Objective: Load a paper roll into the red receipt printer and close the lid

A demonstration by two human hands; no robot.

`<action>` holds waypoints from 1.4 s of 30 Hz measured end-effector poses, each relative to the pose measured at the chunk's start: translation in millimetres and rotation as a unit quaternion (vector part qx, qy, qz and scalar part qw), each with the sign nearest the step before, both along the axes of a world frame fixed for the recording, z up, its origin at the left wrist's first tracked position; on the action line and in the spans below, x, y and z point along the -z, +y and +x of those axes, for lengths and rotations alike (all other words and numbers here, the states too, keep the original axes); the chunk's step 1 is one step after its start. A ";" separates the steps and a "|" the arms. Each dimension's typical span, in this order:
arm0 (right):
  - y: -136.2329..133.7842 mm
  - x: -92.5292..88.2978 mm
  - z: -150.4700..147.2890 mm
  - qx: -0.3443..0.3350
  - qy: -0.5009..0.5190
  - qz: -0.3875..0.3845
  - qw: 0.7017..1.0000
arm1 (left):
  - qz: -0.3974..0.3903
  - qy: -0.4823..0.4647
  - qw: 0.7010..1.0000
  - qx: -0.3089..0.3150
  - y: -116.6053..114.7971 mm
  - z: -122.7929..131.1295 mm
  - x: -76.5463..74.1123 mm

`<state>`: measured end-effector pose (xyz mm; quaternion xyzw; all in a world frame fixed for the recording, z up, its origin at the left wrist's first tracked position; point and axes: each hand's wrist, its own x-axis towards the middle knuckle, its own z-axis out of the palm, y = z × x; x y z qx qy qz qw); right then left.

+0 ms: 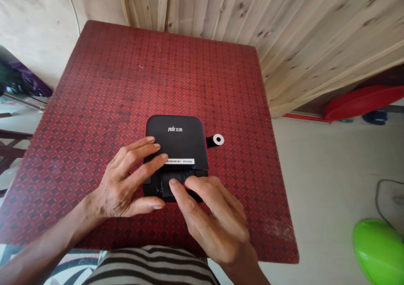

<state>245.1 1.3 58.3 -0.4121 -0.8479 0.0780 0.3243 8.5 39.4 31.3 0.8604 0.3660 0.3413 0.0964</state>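
A black box-shaped printer [186,144] with red edging, a white "FEIE" logo and a white label strip sits on the red patterned table. My left hand [129,179] steadies it, fingertips spread over the lid's left side and thumb at the front edge. In the recessed front section lies a dark, glossy flat piece [170,188]. The thumb and index finger of my right hand [214,217] press together on that piece; the other fingers are curled. Just right of the printer is a small black cylinder with a white ring-shaped end [218,139].
The red table [176,74] has its far edge near a wooden plank wall [227,7]. A bright green rounded object [378,251] is on the floor at right, near a dark cable. A red basin-like object [362,102] lies further back. Dark wooden furniture [12,150] shows at left.
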 end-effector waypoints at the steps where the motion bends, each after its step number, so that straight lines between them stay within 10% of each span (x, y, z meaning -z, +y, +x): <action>1: -0.3 0.0 -0.2 0.000 0.000 -0.002 1.000 | 0.003 0.003 1.000 -0.001 -2.0 -0.4 2.7; 42: 11.8 -19.2 -3.3 -0.004 0.012 -0.054 0.998 | -0.006 -0.030 1.000 -0.008 56.0 -0.8 -36.1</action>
